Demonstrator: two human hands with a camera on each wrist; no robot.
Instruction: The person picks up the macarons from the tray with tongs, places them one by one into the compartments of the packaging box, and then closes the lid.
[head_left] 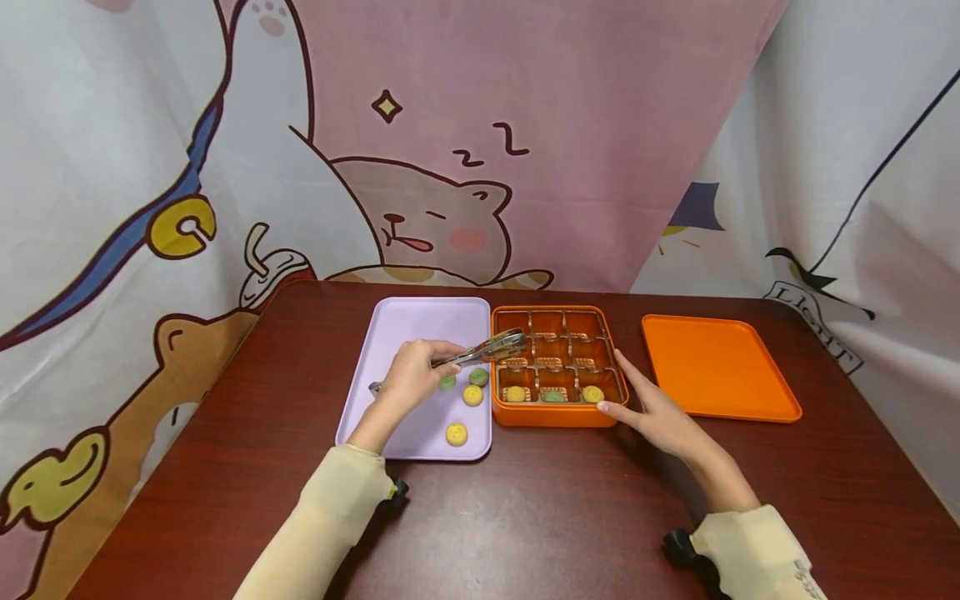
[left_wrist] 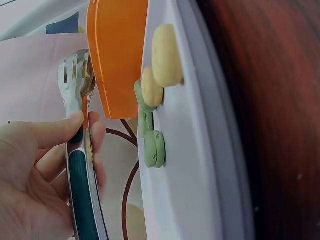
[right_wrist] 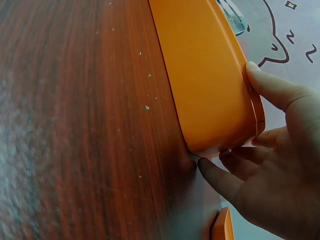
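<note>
My left hand [head_left: 411, 372] grips metal tongs [left_wrist: 82, 170] with dark green handle inlays, thumb on one side and fingers on the other. Their slotted heads reach over the left edge of an orange box [head_left: 555, 415] with a divided clear insert. Yellow macarons [head_left: 592, 394] sit in the front row's outer compartments, with a green macaron [head_left: 554, 396] between them. Below the left hand, a lilac tray [head_left: 420, 321] carries more yellow macarons [head_left: 456, 433] and green macarons [left_wrist: 154, 149]. Thumb at the front rim, fingers along the right wall, my right hand [head_left: 660, 417] steadies the box corner.
An orange lid [head_left: 720, 367] lies flat to the right of the box. Everything stands on a dark reddish wooden table [head_left: 540, 517], where small crumbs [right_wrist: 147, 107] lie near the box. A printed cloth [head_left: 570, 150] hangs behind the table's far edge.
</note>
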